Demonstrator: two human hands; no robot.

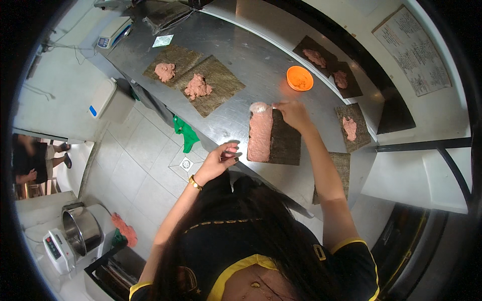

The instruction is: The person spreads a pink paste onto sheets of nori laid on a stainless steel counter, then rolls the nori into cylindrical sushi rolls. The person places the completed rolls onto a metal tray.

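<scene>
Steel tabletop (226, 52) supports the meat (259, 136) on its dark sheet (287, 144); remotely, I see the right hand (294, 115) gripping a spoon (259, 107), likely for smoothing, the left hand (217, 159) loosely curled, seemingly empty.

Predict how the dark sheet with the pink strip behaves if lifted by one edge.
The dark sheet looks thin, so probably light and fragile. Pink paste covers only its left side, so that side would likely sag.
</scene>
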